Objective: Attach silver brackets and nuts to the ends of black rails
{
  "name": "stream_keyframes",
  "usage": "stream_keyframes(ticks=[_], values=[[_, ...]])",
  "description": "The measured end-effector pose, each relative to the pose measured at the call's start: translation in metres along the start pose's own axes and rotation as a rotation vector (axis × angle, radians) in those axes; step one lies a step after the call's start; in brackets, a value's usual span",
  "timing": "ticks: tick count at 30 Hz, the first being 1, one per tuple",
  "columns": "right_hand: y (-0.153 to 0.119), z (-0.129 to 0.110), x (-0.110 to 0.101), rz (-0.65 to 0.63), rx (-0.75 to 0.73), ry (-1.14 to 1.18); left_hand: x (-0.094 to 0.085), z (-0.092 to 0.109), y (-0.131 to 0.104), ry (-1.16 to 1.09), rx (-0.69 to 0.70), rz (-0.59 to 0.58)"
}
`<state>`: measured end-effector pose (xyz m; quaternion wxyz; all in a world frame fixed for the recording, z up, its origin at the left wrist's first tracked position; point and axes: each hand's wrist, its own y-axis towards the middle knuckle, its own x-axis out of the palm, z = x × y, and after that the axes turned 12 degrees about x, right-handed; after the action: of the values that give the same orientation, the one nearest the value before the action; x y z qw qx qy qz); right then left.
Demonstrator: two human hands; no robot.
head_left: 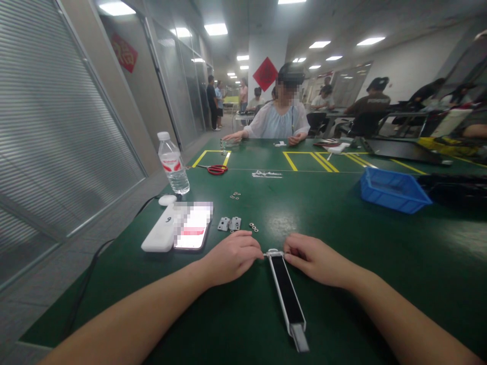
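A long, narrow bar (pixel 287 291) with a white frame and black face lies on the green table in front of me. From its near end sticks a grey metal-looking tab (pixel 300 338). A short crosspiece (pixel 276 253) spans its far end. My left hand (pixel 236 256) is closed, its fingertips pinching at the crosspiece's left end. On the opposite end, my right hand (pixel 323 258) grips with thumb and curled fingers. Just beyond my left hand lie two grey metal plates (pixel 229 223) with holes and several small rings (pixel 253 227).
To the left are a white power bank (pixel 160 233), a lit phone (pixel 195 225) and a water bottle (pixel 173 165). Farther off lie small rings (pixel 235 195), red-handled scissors (pixel 216 170) and thin white pieces (pixel 267 174). A blue bin (pixel 393 190) stands right. A person (pixel 279 119) sits opposite.
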<state>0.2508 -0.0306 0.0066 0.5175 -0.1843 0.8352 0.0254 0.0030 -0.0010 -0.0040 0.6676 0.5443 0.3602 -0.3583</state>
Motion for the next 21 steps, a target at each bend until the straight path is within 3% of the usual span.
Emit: stream_keyframes(ticks=[21], values=[[-0.0010, -0.0001, 0.0007, 0.001, -0.003, 0.000, -0.0012, 0.0004, 0.0003, -0.004, -0.024, -0.024]])
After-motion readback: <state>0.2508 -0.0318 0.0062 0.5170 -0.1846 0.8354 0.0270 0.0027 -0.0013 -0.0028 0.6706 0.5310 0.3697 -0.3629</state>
